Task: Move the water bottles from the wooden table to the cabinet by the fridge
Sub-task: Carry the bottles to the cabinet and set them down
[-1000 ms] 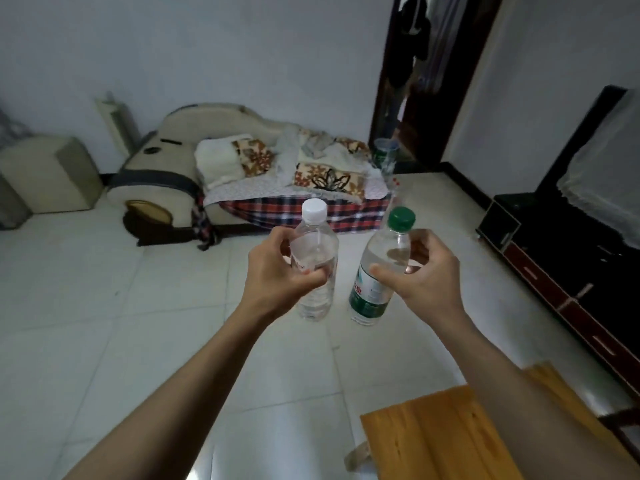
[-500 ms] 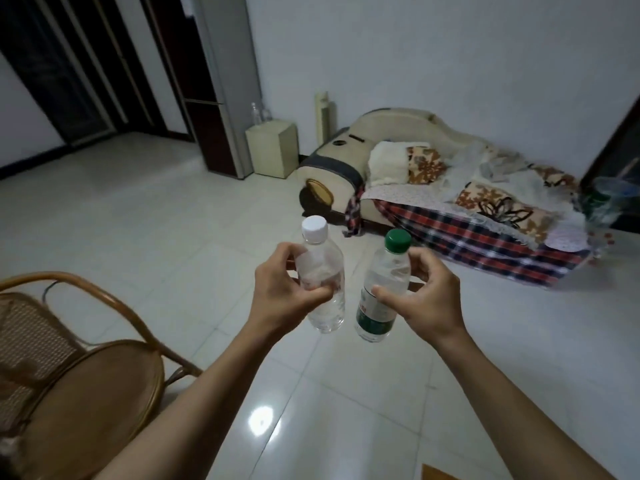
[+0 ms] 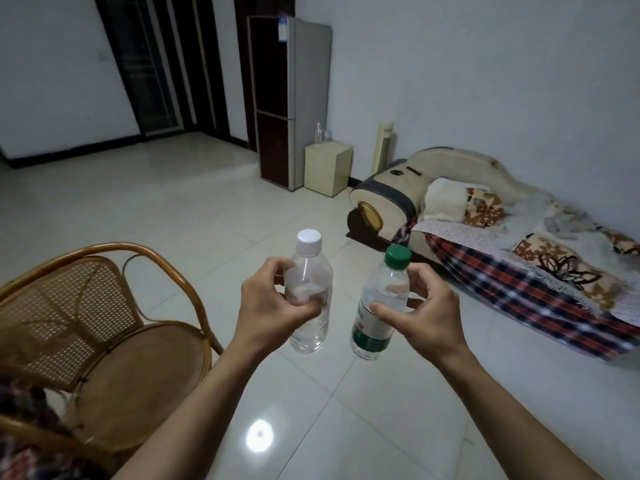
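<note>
The left hand [image 3: 273, 306] grips a clear plastic water bottle with a white screw cap [image 3: 310, 296], fingers and thumb curled round its middle; the bottle stands upright in the air, its base hanging free below the hand. The right hand [image 3: 427, 317] grips a clear plastic water bottle with a green screw cap and a green-and-white label [image 3: 379, 306], thumb across the front and fingers wrapped behind its upper body; this bottle tilts a little, cap leaning to the right. The two bottles are held side by side, near each other but apart, over the pale glossy tiled floor [image 3: 173, 216], which shows a round bright reflection [image 3: 259, 439] between the two forearms.

Taking the white-capped bottle as the landmark: to its left and lower stands a round-backed woven rattan chair with a brown seat [image 3: 104, 323]. Beyond it, further across the floor, stands a tall grey fridge with dark reddish doors [image 3: 291, 98] against the white wall. Just right of the fridge and touching or nearly touching it sits a small cream-coloured cabinet [image 3: 327, 171], with two small clear bottles [image 3: 322, 133] on its top, too small to make out in detail. Right of the cabinet a cream upright panel [image 3: 382, 147] leans at the wall. To the right of the landmark bottle, past the green-capped one, lies a low cream sofa [image 3: 408, 181] covered with a red, blue and white checked blanket [image 3: 519, 296] and brown-flowered cushions [image 3: 483, 206]. Far behind and left of the landmark is a dark-framed doorway [image 3: 152, 64].
</note>
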The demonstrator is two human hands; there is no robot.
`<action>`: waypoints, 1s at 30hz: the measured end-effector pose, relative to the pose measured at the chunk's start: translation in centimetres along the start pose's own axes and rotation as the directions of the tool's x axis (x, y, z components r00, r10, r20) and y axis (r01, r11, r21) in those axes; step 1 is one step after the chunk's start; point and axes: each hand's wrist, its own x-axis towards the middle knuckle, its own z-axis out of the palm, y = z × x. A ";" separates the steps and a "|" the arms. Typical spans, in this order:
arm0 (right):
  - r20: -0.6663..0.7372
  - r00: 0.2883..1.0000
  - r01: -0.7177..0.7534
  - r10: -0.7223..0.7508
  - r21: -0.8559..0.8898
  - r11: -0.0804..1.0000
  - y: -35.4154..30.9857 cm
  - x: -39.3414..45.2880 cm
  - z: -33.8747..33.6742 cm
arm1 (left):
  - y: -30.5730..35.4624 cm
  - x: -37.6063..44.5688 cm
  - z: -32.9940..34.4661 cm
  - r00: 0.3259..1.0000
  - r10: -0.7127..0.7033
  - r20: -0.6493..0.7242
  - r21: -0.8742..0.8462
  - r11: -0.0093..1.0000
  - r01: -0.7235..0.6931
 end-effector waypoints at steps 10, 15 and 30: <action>0.095 0.995 0.017 -0.016 -0.009 1.000 -0.1 2.8 3.8 | -4.4 0.9 -2.9 0.991 -0.097 -0.096 -0.007 0.995 0.097; 0.116 0.993 0.005 -0.011 0.050 0.999 3.0 7.5 4.9 | -6.0 4.1 -1.1 0.981 -0.159 -0.108 0.034 0.986 0.164; 0.191 0.977 0.077 -0.100 0.125 0.989 11.2 28.5 5.1 | -7.4 22.2 8.5 0.958 -0.134 -0.254 0.080 0.984 0.159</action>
